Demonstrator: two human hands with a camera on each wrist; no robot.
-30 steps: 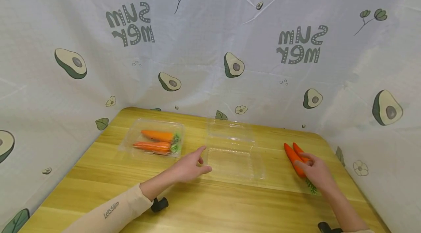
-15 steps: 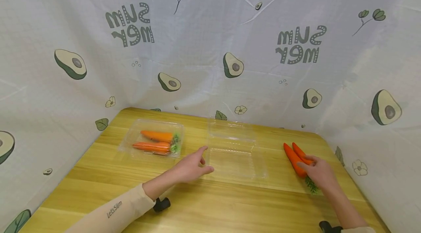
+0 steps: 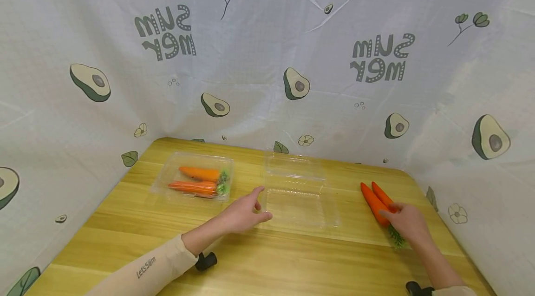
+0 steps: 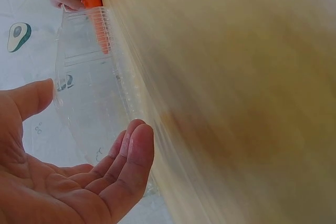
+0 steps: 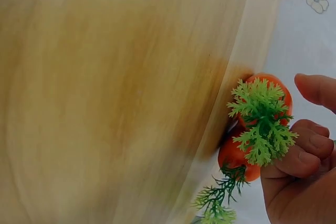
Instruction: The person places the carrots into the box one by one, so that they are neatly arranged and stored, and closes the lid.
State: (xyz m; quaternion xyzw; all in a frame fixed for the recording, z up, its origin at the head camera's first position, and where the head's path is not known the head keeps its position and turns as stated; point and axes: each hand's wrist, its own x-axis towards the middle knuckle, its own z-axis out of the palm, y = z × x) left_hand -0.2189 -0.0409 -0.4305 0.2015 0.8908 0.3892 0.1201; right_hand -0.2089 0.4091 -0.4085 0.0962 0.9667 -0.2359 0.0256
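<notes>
Two orange carrots, the left carrot (image 3: 371,199) and the right carrot (image 3: 379,192), lie side by side on the right of the table, leafy green tops toward me. My right hand (image 3: 408,224) hovers at their thick ends. In the right wrist view, the thumb (image 5: 315,90) stands off the nearer carrot, and bent fingers (image 5: 304,158) lie close beside the carrots and their green leaves (image 5: 262,121). A clear plastic clamshell box (image 3: 298,210) stands mid-table, lid raised at the back. At its left side is my left hand (image 3: 242,214), thumb and forefinger spread at the wall, holding nothing.
A second clear box (image 3: 167,177) sits at the back left, lid down, with orange carrots (image 3: 194,187) inside. A printed white cloth (image 3: 251,54) rises behind and beside the wooden table (image 3: 292,263). Black wrist mounts (image 3: 206,261) hang under the sleeves.
My left hand has shifted slightly right toward the box's side. The right hand has eased a little rightward over the carrots, which lie where they were.
</notes>
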